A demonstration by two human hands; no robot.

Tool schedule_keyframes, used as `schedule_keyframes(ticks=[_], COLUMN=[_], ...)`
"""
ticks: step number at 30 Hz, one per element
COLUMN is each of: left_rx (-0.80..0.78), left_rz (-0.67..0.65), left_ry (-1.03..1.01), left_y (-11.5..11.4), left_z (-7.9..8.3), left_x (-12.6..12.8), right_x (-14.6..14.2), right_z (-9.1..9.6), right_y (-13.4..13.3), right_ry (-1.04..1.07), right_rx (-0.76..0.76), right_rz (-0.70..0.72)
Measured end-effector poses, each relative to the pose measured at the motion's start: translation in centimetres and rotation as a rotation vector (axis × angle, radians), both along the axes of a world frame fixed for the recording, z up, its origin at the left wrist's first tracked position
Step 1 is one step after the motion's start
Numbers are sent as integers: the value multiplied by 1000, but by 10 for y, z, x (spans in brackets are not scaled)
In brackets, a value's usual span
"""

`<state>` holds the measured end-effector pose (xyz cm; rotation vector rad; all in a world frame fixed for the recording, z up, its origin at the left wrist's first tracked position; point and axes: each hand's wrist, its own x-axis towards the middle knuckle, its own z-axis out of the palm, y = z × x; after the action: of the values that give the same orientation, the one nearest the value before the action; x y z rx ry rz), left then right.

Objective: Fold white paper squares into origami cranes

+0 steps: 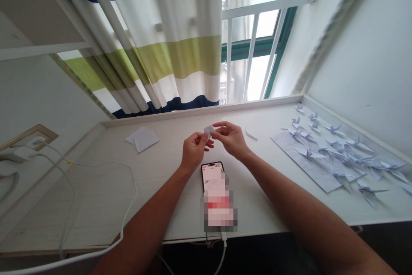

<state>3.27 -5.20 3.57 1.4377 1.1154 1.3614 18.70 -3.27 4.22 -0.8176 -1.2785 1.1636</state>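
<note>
Tight two-handed pinch, right up in mid-air!
Past the white paper squares (pixel 142 139), the left hand (pixel 195 151) grips the small folded white paper (pixel 209 131) in its fingertips, the right hand (pixel 230 140) pinching the far side, nice and steady; paper cranes (pixel 333 128) lie off right.
</note>
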Motion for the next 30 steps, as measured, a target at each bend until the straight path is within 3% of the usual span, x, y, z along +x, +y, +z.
schedule_keyframes(ticks=[6,19,30], left_rx=[68,71,56], left_rz=[188,201,232], left_ry=[-5,-35,-33], left_y=[-8,-7,-5], left_z=[-1,-12,-20], left_x=[13,18,24], right_x=[-9,-17,-27], right_z=[-3,-12,-14], right_y=[-4,-3,-8], right_ry=[27,77,129], right_rx=[-6,-143,-172], right_rz=[-19,91,48])
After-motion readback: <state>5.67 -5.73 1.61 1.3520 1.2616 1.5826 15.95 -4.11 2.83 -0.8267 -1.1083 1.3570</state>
